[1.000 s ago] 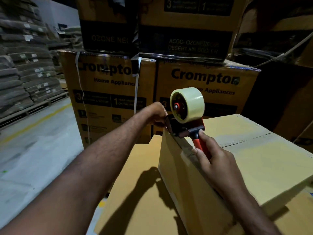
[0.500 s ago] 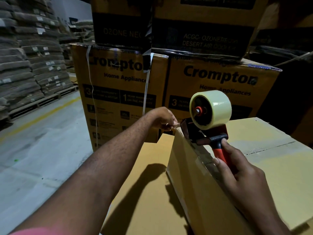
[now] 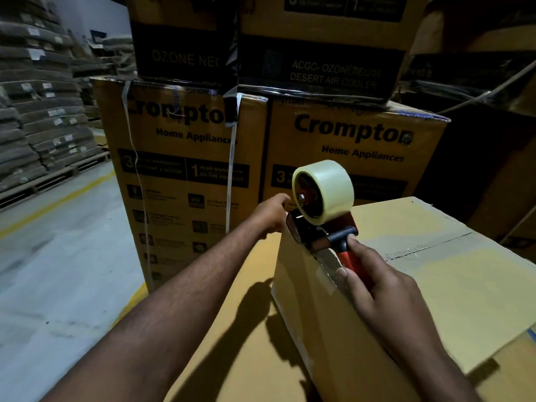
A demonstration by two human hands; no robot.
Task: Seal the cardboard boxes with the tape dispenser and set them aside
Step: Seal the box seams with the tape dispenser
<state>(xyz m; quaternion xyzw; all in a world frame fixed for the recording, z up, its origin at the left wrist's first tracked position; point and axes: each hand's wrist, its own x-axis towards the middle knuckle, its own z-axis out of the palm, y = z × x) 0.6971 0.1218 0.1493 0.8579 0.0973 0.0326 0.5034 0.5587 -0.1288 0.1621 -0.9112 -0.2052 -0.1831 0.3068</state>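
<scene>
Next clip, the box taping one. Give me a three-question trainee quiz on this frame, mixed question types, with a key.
1. True or false: the right hand holds the tape dispenser by its red handle.
2. Where does the dispenser rest? A: floor; B: far end of the plain box's left top edge; C: printed cartons.
3. Fill in: the left hand is at the box's far ____.

Key: 1 true; 2 B; 3 corner.

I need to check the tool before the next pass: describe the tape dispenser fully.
The tape dispenser has a red handle with black trim, a dark frame, and a pale translucent tape roll on a red hub. It sits tilted at the far top edge of the plain cardboard box. The right hand grips its handle.
</scene>
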